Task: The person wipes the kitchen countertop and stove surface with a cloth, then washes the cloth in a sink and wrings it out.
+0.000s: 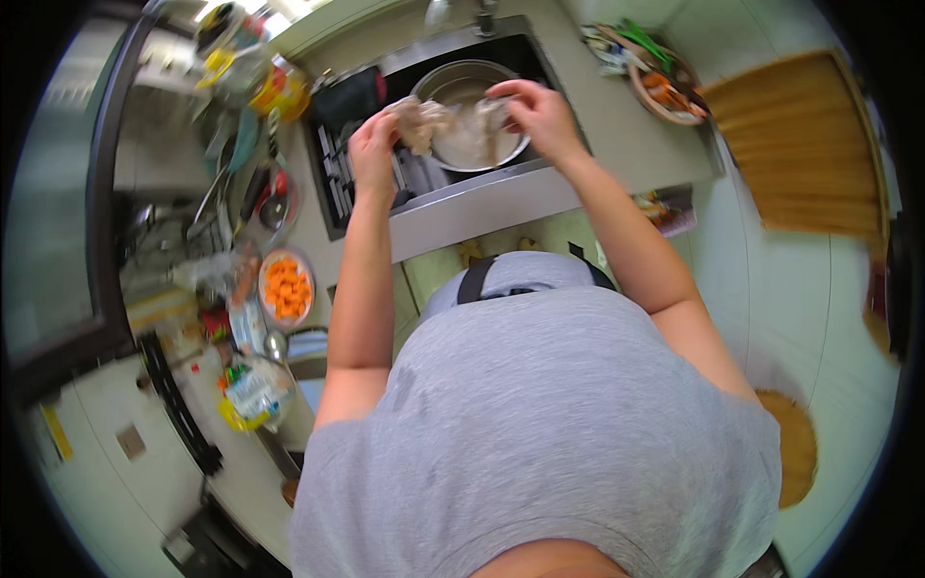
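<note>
A round metal pot (470, 155) stands in the dark kitchen sink (538, 65), with cloudy liquid in it. At its left rim my left hand (373, 148) grips a pale, lumpy piece, perhaps raw meat (419, 123), between thumb and fingers. Over the right side of the pot my right hand (542, 119) holds another pale, ragged piece (493, 126) that hangs down above the liquid. Blur hides whether the two pieces are joined. Behind the pot is the base of a faucet (484, 18).
A plate of orange chunks (287, 287) lies on the left counter, near a glass lid (276, 209) and plastic bags (256, 394). A dark rack (336, 173) is at the sink's left. A bowl of peelings (668, 94) with a green-handled tool (643, 43) stands on the right.
</note>
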Available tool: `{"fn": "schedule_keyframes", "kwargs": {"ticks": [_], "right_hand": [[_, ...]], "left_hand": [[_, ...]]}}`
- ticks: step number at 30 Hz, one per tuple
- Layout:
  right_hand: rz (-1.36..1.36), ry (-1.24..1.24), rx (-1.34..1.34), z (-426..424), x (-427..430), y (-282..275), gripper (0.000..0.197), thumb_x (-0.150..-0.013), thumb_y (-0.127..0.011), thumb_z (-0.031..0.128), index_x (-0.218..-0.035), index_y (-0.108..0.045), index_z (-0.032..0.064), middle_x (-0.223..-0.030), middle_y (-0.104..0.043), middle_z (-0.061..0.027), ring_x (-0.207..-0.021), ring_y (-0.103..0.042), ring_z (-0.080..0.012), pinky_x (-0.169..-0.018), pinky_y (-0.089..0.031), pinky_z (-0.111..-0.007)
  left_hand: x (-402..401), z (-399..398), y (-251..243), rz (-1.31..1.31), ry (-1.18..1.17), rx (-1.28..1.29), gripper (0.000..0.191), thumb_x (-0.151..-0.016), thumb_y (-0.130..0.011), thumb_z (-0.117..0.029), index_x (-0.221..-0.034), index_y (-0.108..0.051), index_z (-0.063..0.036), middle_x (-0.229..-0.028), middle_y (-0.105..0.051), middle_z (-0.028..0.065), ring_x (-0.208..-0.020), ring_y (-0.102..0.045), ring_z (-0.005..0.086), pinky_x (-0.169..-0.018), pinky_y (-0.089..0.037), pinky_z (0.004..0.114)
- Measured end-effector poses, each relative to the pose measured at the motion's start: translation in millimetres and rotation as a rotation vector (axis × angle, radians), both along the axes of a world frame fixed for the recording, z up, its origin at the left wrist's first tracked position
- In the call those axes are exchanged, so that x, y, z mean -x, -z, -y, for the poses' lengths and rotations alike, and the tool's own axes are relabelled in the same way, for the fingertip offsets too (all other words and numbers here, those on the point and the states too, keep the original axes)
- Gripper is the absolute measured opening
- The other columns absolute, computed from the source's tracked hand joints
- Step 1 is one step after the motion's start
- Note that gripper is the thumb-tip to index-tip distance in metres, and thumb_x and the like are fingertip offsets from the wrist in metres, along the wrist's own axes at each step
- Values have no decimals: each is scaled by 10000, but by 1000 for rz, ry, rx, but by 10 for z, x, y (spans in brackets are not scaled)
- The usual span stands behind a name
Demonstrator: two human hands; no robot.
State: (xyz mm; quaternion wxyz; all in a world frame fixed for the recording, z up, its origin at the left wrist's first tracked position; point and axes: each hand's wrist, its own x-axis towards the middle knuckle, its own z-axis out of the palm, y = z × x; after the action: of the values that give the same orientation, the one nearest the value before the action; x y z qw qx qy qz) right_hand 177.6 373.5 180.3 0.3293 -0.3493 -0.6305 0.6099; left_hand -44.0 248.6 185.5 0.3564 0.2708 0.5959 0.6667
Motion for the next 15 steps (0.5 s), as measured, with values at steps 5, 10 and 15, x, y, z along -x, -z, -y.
{"fn": "schedule_keyframes", "kwargs": {"ticks": [5, 10, 15], "right_hand": [[-95, -53, 41, 232, 115, 46, 253, -896, -510, 14, -1076, -688, 24, -926, -691, -45, -766, -661, -106, -691, -559, -263], [-101, -41, -60, 359, 37, 182, 215, -874, -579, 62, -1066, -676, 51, -914, -701, -46, -885, -650, -121, -840, -519, -303], [95, 137, 185, 239, -520, 634, 373, -949, -594, 272, -1272, -573, 87, -1158, -652, -95, -1083, -605, -168, -928, -484, -351]], "left_hand": [[-310, -10, 184, 136, 248, 53, 337, -995, -559, -177, -1250, -597, 40, -1140, -659, 82, -1016, -636, 161, -902, -502, 292], [-608, -39, 452, 18, 402, 41, 297, -914, -673, -43, -1196, -627, 38, -1084, -680, 48, -974, -641, 119, -881, -494, 256], [-879, -241, 349, -221, 363, 1, 284, -896, -634, 53, -1180, -623, 60, -1107, -690, 89, -983, -667, 152, -914, -515, 272]]}}
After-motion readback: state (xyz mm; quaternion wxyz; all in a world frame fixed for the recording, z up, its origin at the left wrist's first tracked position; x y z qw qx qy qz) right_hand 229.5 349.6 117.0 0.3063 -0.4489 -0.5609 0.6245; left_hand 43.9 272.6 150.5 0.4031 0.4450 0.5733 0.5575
